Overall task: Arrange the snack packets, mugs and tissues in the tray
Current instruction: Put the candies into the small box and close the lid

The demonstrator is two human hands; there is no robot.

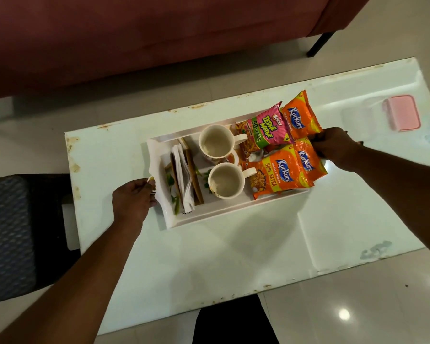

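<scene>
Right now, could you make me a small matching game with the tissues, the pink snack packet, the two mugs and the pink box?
Things:
1. tissues
2. pink snack packet
3. mugs
4. pink box

Places:
A. tray's middle
B. on the table, outside the tray
C. tray's left end
D. tray's far side, between a mug and an orange packet

Pairs: 1-C, 2-D, 3-A, 4-B

At the centre of the frame, the rectangular white plastic tray [210, 214] shows a green leaf print on its floor, beside folded white paper tissues [183, 180] in a brown wooden holder [194, 177]. Two cream ceramic mugs [216, 142] have pale insides, the upper one perhaps with a red-orange motif on its wall. Right of them lie three orange snack packets with blue logos [281, 173] and one pink and green snack packet with yellow lettering [266, 130]; a pink lidded plastic box [402, 112] sits upper right on the glossy white table [209, 256].
</scene>
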